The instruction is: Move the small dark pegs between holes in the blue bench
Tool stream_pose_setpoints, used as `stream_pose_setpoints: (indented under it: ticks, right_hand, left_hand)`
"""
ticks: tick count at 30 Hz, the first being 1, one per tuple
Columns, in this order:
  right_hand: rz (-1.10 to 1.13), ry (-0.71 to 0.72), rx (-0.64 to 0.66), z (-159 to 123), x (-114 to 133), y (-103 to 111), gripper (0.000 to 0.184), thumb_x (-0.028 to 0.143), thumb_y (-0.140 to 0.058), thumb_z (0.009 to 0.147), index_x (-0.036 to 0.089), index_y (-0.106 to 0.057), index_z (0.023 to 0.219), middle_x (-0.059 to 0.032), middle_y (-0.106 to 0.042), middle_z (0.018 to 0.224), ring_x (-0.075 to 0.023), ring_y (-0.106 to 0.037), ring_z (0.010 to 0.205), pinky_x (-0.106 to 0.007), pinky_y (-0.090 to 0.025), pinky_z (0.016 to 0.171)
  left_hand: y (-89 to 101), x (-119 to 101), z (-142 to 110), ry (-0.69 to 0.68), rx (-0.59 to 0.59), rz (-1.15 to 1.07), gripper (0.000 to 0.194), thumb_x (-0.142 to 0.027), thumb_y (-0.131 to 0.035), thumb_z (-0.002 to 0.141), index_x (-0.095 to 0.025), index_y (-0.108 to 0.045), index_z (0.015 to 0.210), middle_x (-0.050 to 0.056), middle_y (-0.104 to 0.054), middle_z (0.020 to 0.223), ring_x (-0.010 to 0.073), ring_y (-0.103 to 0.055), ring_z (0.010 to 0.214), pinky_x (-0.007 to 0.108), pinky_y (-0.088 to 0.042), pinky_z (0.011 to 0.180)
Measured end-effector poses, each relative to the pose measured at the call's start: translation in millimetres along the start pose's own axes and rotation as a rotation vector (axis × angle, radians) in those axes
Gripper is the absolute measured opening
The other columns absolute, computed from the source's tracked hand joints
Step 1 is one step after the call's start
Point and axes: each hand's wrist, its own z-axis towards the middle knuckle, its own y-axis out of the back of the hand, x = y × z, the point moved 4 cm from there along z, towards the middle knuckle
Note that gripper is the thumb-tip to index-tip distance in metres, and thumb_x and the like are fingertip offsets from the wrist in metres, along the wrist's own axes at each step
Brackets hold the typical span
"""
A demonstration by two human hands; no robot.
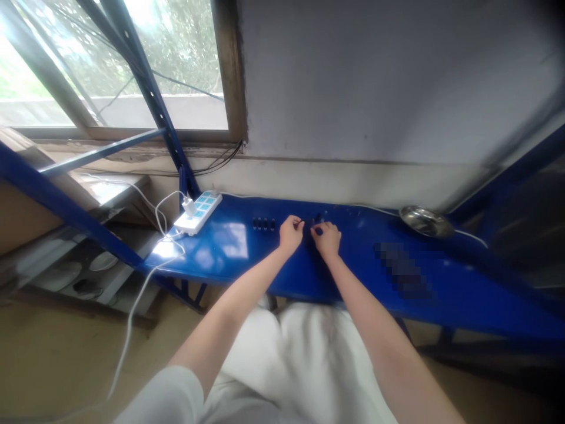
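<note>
Over the blue tabletop [238, 265], my left hand [291, 233] is closed in a pinch, with a small dark bit at its fingertips that is too small to name. My right hand [326, 238] is close beside it, thumb and fingers pinched together; what they hold, if anything, I cannot make out. The two hands are apart by a narrow gap. Left of my left hand, several small black cylinder-like pieces [265, 224] stand in a row. Just beyond my right hand lie a few small dark pieces [316, 218], partly hidden by the fingers.
A white power strip [199, 212] with a plugged-in white charger [189, 206] sits at the table's left end, its cable hanging over the edge. At the back right is a shiny metal dish [425, 221]. A blurred-out dark object [404, 271] lies right. Blue frame posts [150, 88] flank the table.
</note>
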Motion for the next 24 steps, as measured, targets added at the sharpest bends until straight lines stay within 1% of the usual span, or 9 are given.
stream_pose_setpoints:
  ticks: [2, 5, 12, 15, 17, 20, 24]
  right_hand:
    - [0.015, 0.012, -0.016, -2.2, 5.4, 5.5, 0.021, 0.031, -0.047, 0.081, 0.018, -0.064, 0.078, -0.0085, -0.062, 0.091, -0.0218, -0.048, 0.084, -0.031, -0.030, 0.069]
    - [0.018, 0.040, -0.015, -3.3, 13.5, 13.2, 0.021, 0.030, -0.047, 0.081, 0.018, -0.063, 0.078, -0.0082, -0.062, 0.090, -0.0213, -0.048, 0.083, -0.030, -0.029, 0.068]
    - [-0.071, 0.143, 0.062, -5.0, 34.8, 29.1, 0.020, 0.026, -0.045, 0.083, 0.017, -0.062, 0.081, -0.0093, -0.061, 0.094, -0.0216, -0.047, 0.086, -0.031, -0.029, 0.071]
    - [-0.104, 0.206, 0.079, -6.8, 45.7, 36.2, 0.021, 0.025, -0.042, 0.085, 0.017, -0.062, 0.082, -0.0097, -0.060, 0.095, -0.0218, -0.046, 0.087, -0.032, -0.029, 0.072]
    - [-0.105, 0.243, 0.085, -7.4, 54.4, 40.6, 0.021, 0.024, -0.042, 0.085, 0.018, -0.062, 0.083, -0.0095, -0.060, 0.095, -0.0217, -0.046, 0.087, -0.032, -0.029, 0.073]
    - [-0.076, 0.281, 0.089, -7.2, 68.6, 45.4, 0.020, 0.025, -0.043, 0.086, 0.017, -0.061, 0.084, -0.0094, -0.059, 0.094, -0.0216, -0.046, 0.088, -0.032, -0.029, 0.074]
    - [-0.039, 0.261, 0.106, -7.1, 82.3, 44.7, 0.017, 0.025, -0.045, 0.084, 0.017, -0.060, 0.083, -0.0087, -0.059, 0.092, -0.0211, -0.047, 0.086, -0.032, -0.030, 0.073]
  left_hand:
    - [7.9, -3.7, -0.9, -0.021, 0.001, 0.001, 0.003, -0.015, -0.056, 0.077, -0.016, -0.056, 0.080, 0.002, -0.060, 0.076, 0.0105, -0.055, 0.069, 0.024, -0.045, 0.071]
    - [17.9, -9.7, -2.3, -0.066, 0.036, 0.023, 0.005, -0.014, -0.056, 0.076, -0.016, -0.057, 0.080, 0.002, -0.060, 0.076, 0.0102, -0.054, 0.067, 0.024, -0.045, 0.069]
    - [38.8, -29.7, -4.6, -0.157, 0.085, 0.091, 0.008, -0.017, -0.055, 0.077, -0.016, -0.059, 0.084, 0.003, -0.063, 0.080, 0.0100, -0.055, 0.068, 0.024, -0.045, 0.070]
    - [47.8, -39.3, -2.7, -0.176, 0.127, 0.091, 0.009, -0.019, -0.057, 0.076, -0.016, -0.061, 0.084, 0.002, -0.063, 0.080, 0.0094, -0.054, 0.066, 0.023, -0.045, 0.070]
    - [52.5, -44.5, -0.6, -0.187, 0.177, 0.085, 0.010, -0.020, -0.059, 0.074, -0.015, -0.062, 0.083, 0.002, -0.063, 0.077, 0.0093, -0.054, 0.065, 0.023, -0.045, 0.069]
    - [57.1, -48.4, 1.5, -0.203, 0.261, 0.103, 0.010, -0.019, -0.062, 0.071, -0.014, -0.063, 0.080, 0.003, -0.064, 0.074, 0.0098, -0.054, 0.063, 0.023, -0.045, 0.066]
    - [61.8, -47.3, -0.2, -0.245, 0.253, 0.151, 0.013, -0.023, -0.062, 0.072, -0.014, -0.064, 0.081, 0.003, -0.064, 0.074, 0.0105, -0.054, 0.063, 0.023, -0.045, 0.064]
